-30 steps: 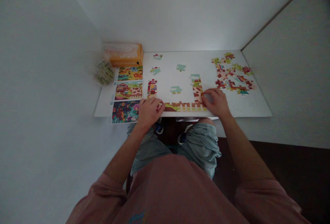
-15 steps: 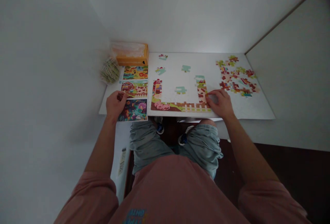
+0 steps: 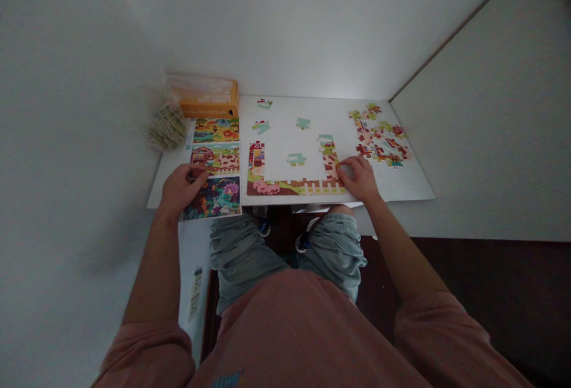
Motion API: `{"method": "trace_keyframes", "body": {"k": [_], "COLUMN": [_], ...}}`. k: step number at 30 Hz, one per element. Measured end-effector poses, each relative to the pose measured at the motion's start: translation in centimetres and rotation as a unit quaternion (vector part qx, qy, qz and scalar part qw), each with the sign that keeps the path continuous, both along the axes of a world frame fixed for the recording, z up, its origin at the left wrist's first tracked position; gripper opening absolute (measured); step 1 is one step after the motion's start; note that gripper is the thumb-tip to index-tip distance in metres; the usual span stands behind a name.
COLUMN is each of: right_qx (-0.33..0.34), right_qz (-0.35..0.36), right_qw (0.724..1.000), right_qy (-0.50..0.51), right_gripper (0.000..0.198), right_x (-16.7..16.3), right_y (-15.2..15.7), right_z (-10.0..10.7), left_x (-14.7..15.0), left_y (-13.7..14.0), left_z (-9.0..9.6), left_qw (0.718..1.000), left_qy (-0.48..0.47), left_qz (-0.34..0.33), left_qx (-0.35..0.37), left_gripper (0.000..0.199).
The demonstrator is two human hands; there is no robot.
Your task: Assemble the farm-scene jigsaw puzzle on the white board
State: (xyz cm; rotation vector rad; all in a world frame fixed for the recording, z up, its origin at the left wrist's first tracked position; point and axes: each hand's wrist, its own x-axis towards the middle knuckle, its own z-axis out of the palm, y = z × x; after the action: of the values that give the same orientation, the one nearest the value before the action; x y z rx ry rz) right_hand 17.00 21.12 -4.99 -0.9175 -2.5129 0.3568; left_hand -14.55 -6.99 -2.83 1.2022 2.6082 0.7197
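My right hand (image 3: 360, 178) is at the right side of a partly joined jigsaw puzzle (image 3: 289, 187), thumb and forefinger pinched at an edge piece. The joined pieces form a left side, a bottom row with a white fence and a right side; the inside is bare board. A loose pale green piece (image 3: 296, 159) lies within that outline, and another piece (image 3: 303, 123) lies above it. My left hand (image 3: 181, 190) rests with curled fingers over the left part of the picture cards, near the farm picture (image 3: 216, 157) and the dark picture (image 3: 216, 197). What it holds, if anything, is hidden.
Two loose pieces lie at the back, one red and green (image 3: 264, 103), one pale green (image 3: 261, 127). A spread of mixed pieces (image 3: 383, 138) covers the right part of the white table (image 3: 413, 185). At the back left are an orange box (image 3: 209, 108) and a wrapped green bundle (image 3: 167, 127).
The head view has turned, so the table and everything on it sit further left in the picture. Both hands stay at nearly the same places on the cards and the puzzle edge.
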Motion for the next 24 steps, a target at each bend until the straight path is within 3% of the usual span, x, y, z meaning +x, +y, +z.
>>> {"method": "trace_keyframes", "body": {"k": [13, 18, 24], "right_qx": [0.009, 0.009, 0.007], "right_qz": [-0.003, -0.002, -0.009], "right_qw": [1.0, 1.0, 1.0], "right_qy": [0.011, 0.013, 0.012], "right_gripper": [0.02, 0.02, 0.02], "right_x": [0.38, 0.49, 0.54], "right_y": [0.38, 0.46, 0.51], "right_z": [-0.12, -0.26, -0.46], "left_x": [0.41, 0.81, 0.85], "left_y": [0.34, 0.4, 0.33], "left_z": [-0.38, 0.0, -0.21], "left_qw": [0.999, 0.998, 0.997], "left_qy": [0.03, 0.036, 0.04], "left_qz": [0.023, 0.059, 0.055], "left_qx": [0.011, -0.01, 0.027], "left_gripper": [0.032, 0.035, 0.032]}}
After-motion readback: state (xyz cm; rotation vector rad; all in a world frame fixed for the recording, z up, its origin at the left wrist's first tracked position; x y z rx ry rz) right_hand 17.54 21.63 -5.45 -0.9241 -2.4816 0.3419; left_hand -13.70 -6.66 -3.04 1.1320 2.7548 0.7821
